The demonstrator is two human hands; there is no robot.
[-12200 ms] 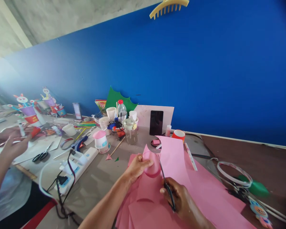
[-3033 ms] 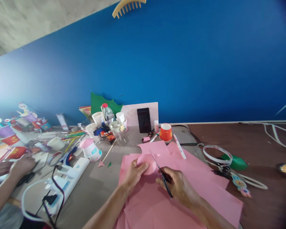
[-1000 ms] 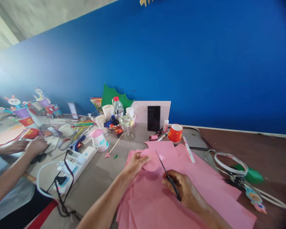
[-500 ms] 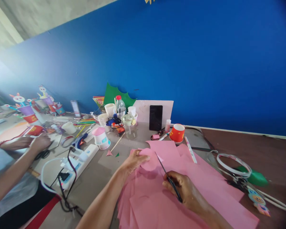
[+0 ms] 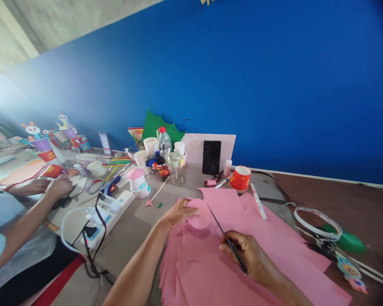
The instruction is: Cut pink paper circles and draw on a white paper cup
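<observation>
My left hand (image 5: 178, 213) pinches a round pink paper disc (image 5: 199, 216) at its left edge, thumb on top. In my right hand (image 5: 244, 250) is a pair of black-handled scissors (image 5: 219, 225), blades pointing up and left, the tip just right of the disc and apart from it. The blades look closed together. Beneath both hands lie spread sheets of pink paper (image 5: 268, 246), and a round outline shows on one sheet near the front.
At left, a co-worker's hands (image 5: 55, 189) work near a red cup. A white power strip (image 5: 115, 216) with cables lies between us. Behind the paper stand a glass jar (image 5: 178, 172), a phone (image 5: 211, 157) and a red paper cup (image 5: 240, 178). Keys with a charm (image 5: 349, 270) lie at right.
A small pink piece beside the scissor tip is no longer seen there. The view has shifted slightly, and both hands keep their holds on the disc and scissors.
</observation>
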